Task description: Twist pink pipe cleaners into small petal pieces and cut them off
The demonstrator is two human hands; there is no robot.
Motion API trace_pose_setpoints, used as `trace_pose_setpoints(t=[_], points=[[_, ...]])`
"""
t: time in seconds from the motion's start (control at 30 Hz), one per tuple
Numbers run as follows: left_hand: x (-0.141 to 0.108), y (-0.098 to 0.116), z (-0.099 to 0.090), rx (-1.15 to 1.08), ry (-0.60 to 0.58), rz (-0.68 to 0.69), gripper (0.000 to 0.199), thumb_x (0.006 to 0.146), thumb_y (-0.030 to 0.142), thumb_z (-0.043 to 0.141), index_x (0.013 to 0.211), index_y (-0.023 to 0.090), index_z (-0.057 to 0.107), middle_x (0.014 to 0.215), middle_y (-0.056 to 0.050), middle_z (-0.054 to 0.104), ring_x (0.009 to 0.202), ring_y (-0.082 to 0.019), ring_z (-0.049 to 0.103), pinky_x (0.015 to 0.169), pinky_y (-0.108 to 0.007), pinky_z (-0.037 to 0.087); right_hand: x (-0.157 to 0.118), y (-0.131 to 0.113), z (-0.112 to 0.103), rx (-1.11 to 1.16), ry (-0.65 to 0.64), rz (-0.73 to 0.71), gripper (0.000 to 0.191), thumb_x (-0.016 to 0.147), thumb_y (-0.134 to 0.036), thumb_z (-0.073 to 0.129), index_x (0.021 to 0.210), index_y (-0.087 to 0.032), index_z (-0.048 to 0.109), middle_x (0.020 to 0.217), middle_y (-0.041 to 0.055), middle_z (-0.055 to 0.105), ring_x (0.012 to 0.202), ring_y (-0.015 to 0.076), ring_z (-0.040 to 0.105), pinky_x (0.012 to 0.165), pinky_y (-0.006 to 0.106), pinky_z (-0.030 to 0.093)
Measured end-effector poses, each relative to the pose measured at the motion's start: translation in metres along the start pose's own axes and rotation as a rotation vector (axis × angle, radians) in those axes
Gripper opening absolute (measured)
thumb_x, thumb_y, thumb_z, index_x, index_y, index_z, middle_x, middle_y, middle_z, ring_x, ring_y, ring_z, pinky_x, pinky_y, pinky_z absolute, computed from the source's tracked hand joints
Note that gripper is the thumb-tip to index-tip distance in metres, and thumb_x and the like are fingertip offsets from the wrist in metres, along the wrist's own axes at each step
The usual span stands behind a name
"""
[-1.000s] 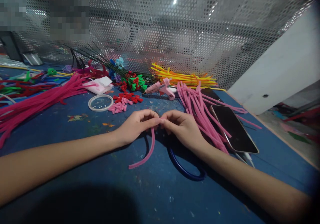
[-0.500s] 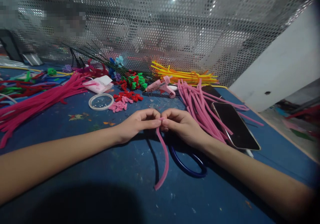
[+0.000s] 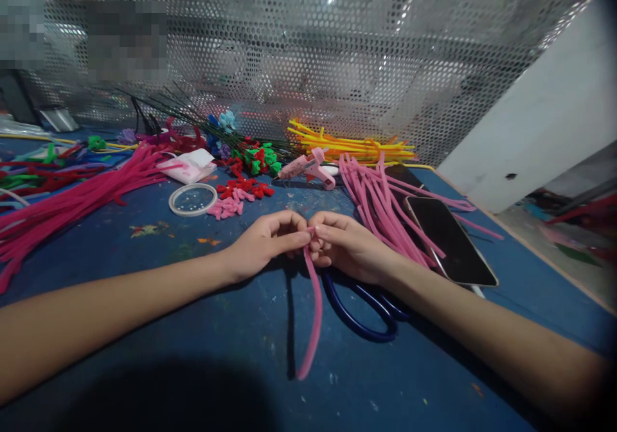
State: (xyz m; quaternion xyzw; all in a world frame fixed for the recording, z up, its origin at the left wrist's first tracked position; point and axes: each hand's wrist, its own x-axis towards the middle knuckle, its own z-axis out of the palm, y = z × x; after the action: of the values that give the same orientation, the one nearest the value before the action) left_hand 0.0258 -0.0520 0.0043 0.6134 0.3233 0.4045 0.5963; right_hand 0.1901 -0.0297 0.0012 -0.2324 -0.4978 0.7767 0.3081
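Observation:
Between my two hands is a pink pipe cleaner (image 3: 315, 310), its long end hanging down toward me in a gentle curve. My left hand (image 3: 272, 239) pinches it near the top with thumb and forefinger. My right hand (image 3: 349, 245) grips the same upper end from the other side, fingertips almost touching the left ones. The exact shape of the held end is mostly hidden by the fingers. Below my right hand lie scissors with dark blue handles (image 3: 361, 316), the blades out of sight.
Beyond the hands lie a pink glue gun (image 3: 306, 167), pink pipe cleaners (image 3: 385, 213), a phone (image 3: 450, 242), yellow pipe cleaners (image 3: 351, 143), red twisted pieces (image 3: 245, 189), small pink pieces (image 3: 229, 205), a round clear lid (image 3: 193, 199) and magenta pipe cleaners (image 3: 87, 207). A perforated metal panel (image 3: 313, 59) stands behind.
The hanging end of the pink pipe cleaner has straightened and dropped slightly lower. My right hand's fingers have shifted around the held end. More of the scissors' handles shows.

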Motion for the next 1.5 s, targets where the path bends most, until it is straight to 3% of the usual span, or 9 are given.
trace_pose_setpoints(t=[0.53, 0.77, 1.0, 1.17, 1.33, 1.5], points=[[-0.003, 0.005, 0.004, 0.024, 0.052, 0.055, 0.01, 0.075, 0.02, 0.057, 0.074, 0.014, 0.05, 0.064, 0.003, 0.056, 0.06, -0.008, 0.055, 0.061, -0.023, 0.042, -0.001, -0.008, 0.0, 0.027, -0.009, 0.104, 0.01, 0.067, -0.02, 0.062, 0.066, -0.017, 0.053, 0.058, -0.0015, 0.059, 0.056, 0.0081, 0.056, 0.041, 0.014, 0.033], [-0.003, 0.003, 0.003, 0.069, 0.027, 0.062, 0.007, 0.077, 0.019, 0.055, 0.075, 0.014, 0.05, 0.069, 0.0, 0.06, 0.068, -0.011, 0.058, 0.07, -0.026, 0.043, 0.001, -0.007, 0.002, -0.014, 0.049, 0.109, 0.007, 0.062, -0.017, 0.061, 0.062, -0.015, 0.055, 0.052, -0.0009, 0.057, 0.048, 0.0058, 0.049, 0.037, 0.012, 0.025], [-0.009, 0.003, 0.005, 0.238, 0.076, 0.117, 0.009, 0.079, 0.024, 0.054, 0.077, 0.015, 0.051, 0.073, 0.0, 0.058, 0.071, -0.012, 0.057, 0.071, -0.026, 0.043, 0.001, -0.01, 0.004, 0.011, 0.088, 0.154, 0.007, 0.059, -0.014, 0.063, 0.056, -0.012, 0.056, 0.048, 0.0016, 0.058, 0.042, 0.0044, 0.047, 0.034, 0.01, 0.022], [-0.01, 0.005, 0.006, 0.32, 0.111, 0.138, 0.012, 0.081, 0.026, 0.052, 0.077, 0.015, 0.051, 0.073, 0.0, 0.056, 0.07, -0.011, 0.054, 0.069, -0.025, 0.042, 0.001, -0.007, 0.004, 0.065, 0.071, 0.131, 0.012, 0.061, -0.015, 0.066, 0.054, -0.011, 0.058, 0.048, 0.0009, 0.058, 0.042, 0.0032, 0.049, 0.037, 0.01, 0.03], [-0.005, 0.003, 0.004, 0.282, 0.197, 0.154, 0.012, 0.081, 0.025, 0.05, 0.076, 0.014, 0.05, 0.071, 0.001, 0.053, 0.066, -0.009, 0.052, 0.065, -0.022, 0.042, 0.002, -0.001, 0.004, 0.119, 0.12, 0.037, 0.01, 0.065, -0.02, 0.07, 0.064, -0.013, 0.063, 0.059, -0.0003, 0.063, 0.054, 0.0047, 0.057, 0.05, 0.013, 0.043], [-0.006, 0.002, 0.004, 0.398, 0.209, 0.18, 0.013, 0.084, 0.026, 0.047, 0.08, 0.015, 0.052, 0.073, 0.001, 0.055, 0.069, -0.011, 0.053, 0.067, -0.024, 0.042, 0.002, 0.0, 0.005, 0.099, 0.113, 0.026, 0.011, 0.066, -0.02, 0.071, 0.067, -0.012, 0.064, 0.062, 0.0011, 0.064, 0.058, 0.0055, 0.058, 0.054, 0.014, 0.044]])
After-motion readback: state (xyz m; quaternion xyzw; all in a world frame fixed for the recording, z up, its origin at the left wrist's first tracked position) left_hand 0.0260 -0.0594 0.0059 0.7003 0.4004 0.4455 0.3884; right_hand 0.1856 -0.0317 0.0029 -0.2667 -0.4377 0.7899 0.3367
